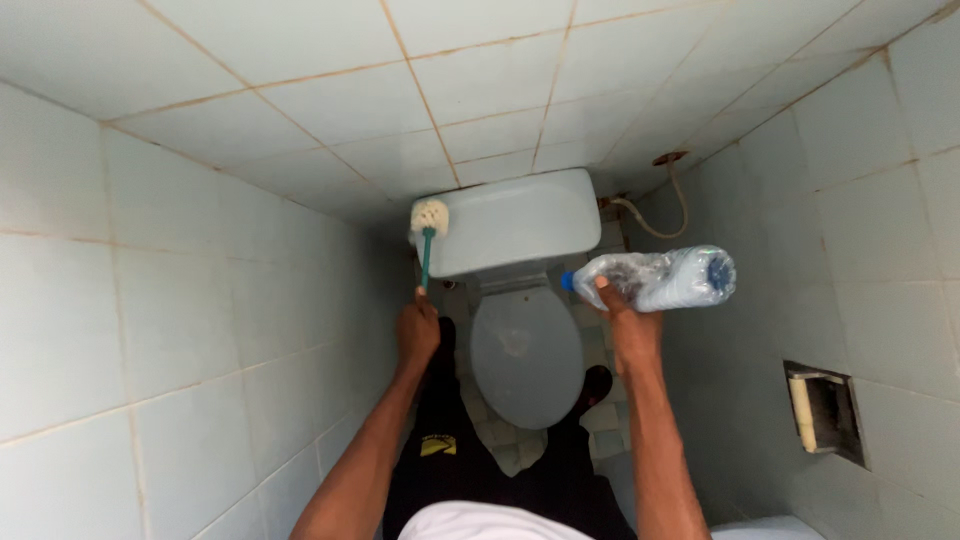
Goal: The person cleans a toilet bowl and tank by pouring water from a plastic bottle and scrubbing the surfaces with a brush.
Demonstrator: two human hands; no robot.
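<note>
Your left hand (417,330) grips the green toilet brush (428,232), bristles at 12 o'clock; your right hand (630,325) grips a plastic bottle (660,278) above the closed toilet lid (527,355).

Your left hand (417,333) grips a matt green plastic toilet brush (428,232) with pale bristles; your right hand (632,335) holds a crinkled, clear plastic bottle (660,278). The toilet (525,300) looks smooth, glossy ceramic, and the wall tiles (120,330) glazed with stained grout.

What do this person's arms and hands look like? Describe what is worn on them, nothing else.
Both arms are bare to the bottom edge of the picture: no sleeves show. The left hand and the right hand wear no gloves. No watch, ring or bracelet shows on either. The fingers are mostly hidden from this view.
</note>
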